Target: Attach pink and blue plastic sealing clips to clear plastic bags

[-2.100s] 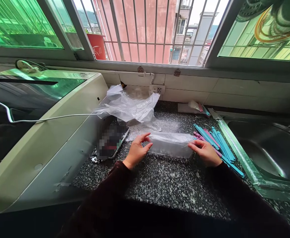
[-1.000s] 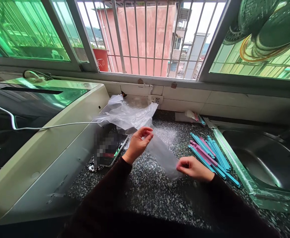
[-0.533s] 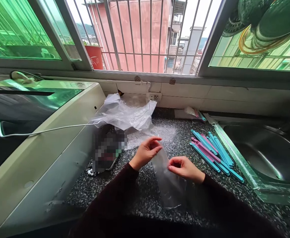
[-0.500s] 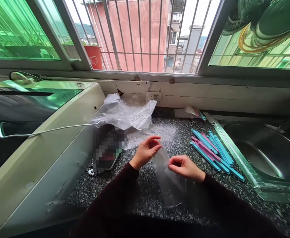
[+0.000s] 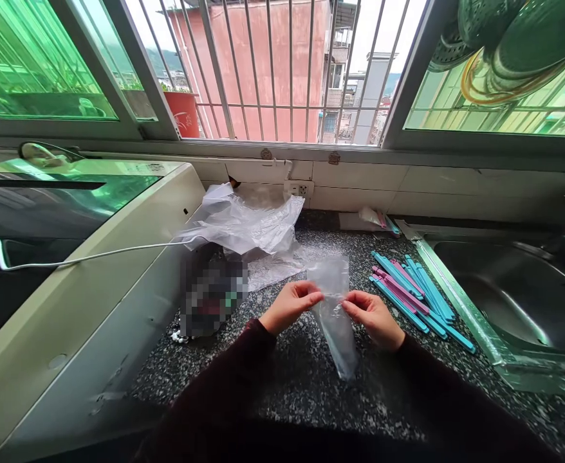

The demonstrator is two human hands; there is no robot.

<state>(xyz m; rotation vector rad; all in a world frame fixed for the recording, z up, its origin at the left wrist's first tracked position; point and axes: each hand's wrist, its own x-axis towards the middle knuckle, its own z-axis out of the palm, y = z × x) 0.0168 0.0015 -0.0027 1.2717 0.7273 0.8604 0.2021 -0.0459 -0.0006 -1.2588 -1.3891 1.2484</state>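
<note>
A small clear plastic bag (image 5: 334,308) hangs upright between my hands over the speckled black counter (image 5: 306,379). My left hand (image 5: 289,305) pinches its left edge and my right hand (image 5: 372,316) pinches its right edge, both with fingers closed on the film. The bag's top stands above my fingers and its lower end tapers toward me. Several blue and pink sticks (image 5: 415,292) lie just right of my right hand.
A heap of crumpled clear plastic (image 5: 244,228) lies behind my hands. A phone (image 5: 210,296) rests at the left with a white cable (image 5: 84,257) over a white appliance (image 5: 70,289). A steel sink (image 5: 524,296) lies at the right. A barred window is behind.
The bag lay sideways on the counter; I lifted it, turned it upright, and brought my hands together to pinch its sides near the top.
</note>
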